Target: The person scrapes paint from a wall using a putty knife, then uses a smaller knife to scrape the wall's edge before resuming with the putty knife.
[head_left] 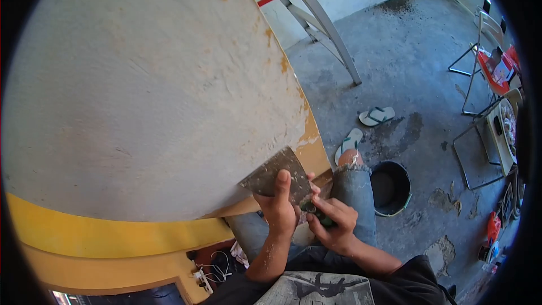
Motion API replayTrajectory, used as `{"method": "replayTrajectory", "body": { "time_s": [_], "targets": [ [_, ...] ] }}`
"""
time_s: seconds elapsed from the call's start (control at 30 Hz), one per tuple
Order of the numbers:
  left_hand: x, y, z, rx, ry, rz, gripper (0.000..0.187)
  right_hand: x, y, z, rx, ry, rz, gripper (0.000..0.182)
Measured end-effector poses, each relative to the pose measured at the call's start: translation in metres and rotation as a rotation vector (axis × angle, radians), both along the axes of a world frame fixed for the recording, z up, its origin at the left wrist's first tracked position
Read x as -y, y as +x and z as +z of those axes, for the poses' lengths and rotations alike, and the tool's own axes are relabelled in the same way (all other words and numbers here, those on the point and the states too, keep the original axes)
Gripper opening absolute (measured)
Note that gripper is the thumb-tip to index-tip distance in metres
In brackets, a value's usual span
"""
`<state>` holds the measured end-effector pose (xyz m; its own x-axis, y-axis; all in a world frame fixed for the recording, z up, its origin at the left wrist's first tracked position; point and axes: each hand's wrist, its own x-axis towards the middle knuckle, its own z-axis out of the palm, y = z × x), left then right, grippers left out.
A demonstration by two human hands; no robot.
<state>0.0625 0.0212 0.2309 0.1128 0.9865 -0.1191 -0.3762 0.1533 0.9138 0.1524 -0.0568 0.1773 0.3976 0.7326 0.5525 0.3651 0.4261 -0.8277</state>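
A broad putty knife (280,176), its dark blade specked with plaster, is held up in front of my knees. My left hand (278,206) grips the blade from below, thumb pressed flat on its face. My right hand (337,226) is closed around a dark green part at the lower end, where the handle sits; the fingers hide most of it. Past the blade's upper edge lies a large board (152,90) with a greyish-white plastered face. Bare orange-yellow patches show along its right edge.
To the right of my knee stands a black bucket (390,188). Flip-flops (377,116) lie on the concrete floor. A stepladder (327,28) stands behind the board. Folding chairs (492,82) holding items are at the right. White cables (219,268) lie at lower left.
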Motion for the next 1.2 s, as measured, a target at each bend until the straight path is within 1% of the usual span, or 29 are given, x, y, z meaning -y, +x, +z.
{"method": "replayTrajectory", "body": {
  "time_s": [0.07, 0.13, 0.17, 0.27, 0.33, 0.43, 0.53, 0.6, 0.63, 0.73, 0.8, 0.83, 0.93, 1.03, 1.13, 1.17, 1.2],
  "targets": [
    [-0.003, 0.003, 0.002, -0.017, 0.008, -0.054, 0.041, 0.008, 0.000, -0.003, -0.002, -0.075, 0.009, 0.046],
    [0.002, 0.013, 0.000, -0.003, 0.068, 0.042, 0.041, 0.005, 0.004, -0.009, -0.008, -0.052, -0.003, 0.045],
    [0.001, 0.014, 0.002, 0.032, 0.036, 0.043, 0.041, 0.002, 0.006, -0.007, 0.006, -0.062, -0.010, 0.044],
    [-0.002, 0.006, -0.001, -0.023, 0.013, -0.012, 0.041, 0.009, 0.003, -0.003, -0.009, -0.102, 0.001, 0.044],
    [0.001, 0.006, -0.003, -0.036, 0.044, -0.001, 0.041, 0.006, 0.003, -0.002, -0.016, -0.082, -0.012, 0.043],
    [0.003, 0.012, -0.007, -0.012, 0.017, 0.025, 0.041, 0.009, 0.005, -0.009, 0.002, -0.127, 0.009, 0.044],
    [0.004, 0.010, -0.008, -0.012, 0.019, 0.083, 0.041, 0.008, 0.001, -0.010, -0.019, -0.102, -0.004, 0.044],
    [0.002, 0.007, -0.006, 0.077, -0.007, 0.045, 0.032, 0.007, 0.002, -0.009, 0.005, -0.060, -0.006, 0.044],
    [-0.001, 0.008, -0.006, 0.085, 0.009, 0.038, 0.032, 0.004, 0.003, -0.009, 0.013, -0.044, -0.012, 0.044],
    [-0.001, 0.012, -0.012, 0.110, -0.002, 0.058, 0.033, 0.004, 0.006, -0.014, 0.027, -0.083, 0.001, 0.044],
    [-0.001, 0.012, -0.013, -0.021, 0.026, 0.062, 0.046, 0.003, 0.002, -0.014, 0.020, -0.063, -0.023, 0.044],
    [0.004, 0.006, -0.017, -0.031, 0.014, 0.071, 0.046, 0.008, -0.001, -0.017, 0.011, -0.076, -0.013, 0.044],
    [-0.004, 0.006, -0.021, -0.032, 0.033, -0.006, 0.048, -0.001, 0.006, -0.020, 0.047, -0.030, -0.014, 0.044],
    [-0.006, 0.010, -0.012, 0.046, 0.039, 0.053, 0.049, 0.001, 0.009, -0.014, 0.085, -0.064, 0.013, 0.044],
    [0.000, 0.009, -0.006, -0.055, -0.001, 0.032, 0.050, -0.001, 0.005, -0.011, 0.018, -0.042, -0.026, 0.044],
    [0.000, 0.007, -0.008, -0.067, 0.055, -0.015, 0.050, 0.002, 0.005, -0.014, 0.015, -0.056, -0.016, 0.045],
    [-0.002, 0.008, -0.012, -0.064, 0.058, -0.026, 0.050, 0.004, 0.005, -0.015, 0.010, -0.078, -0.009, 0.045]
  ]
}}
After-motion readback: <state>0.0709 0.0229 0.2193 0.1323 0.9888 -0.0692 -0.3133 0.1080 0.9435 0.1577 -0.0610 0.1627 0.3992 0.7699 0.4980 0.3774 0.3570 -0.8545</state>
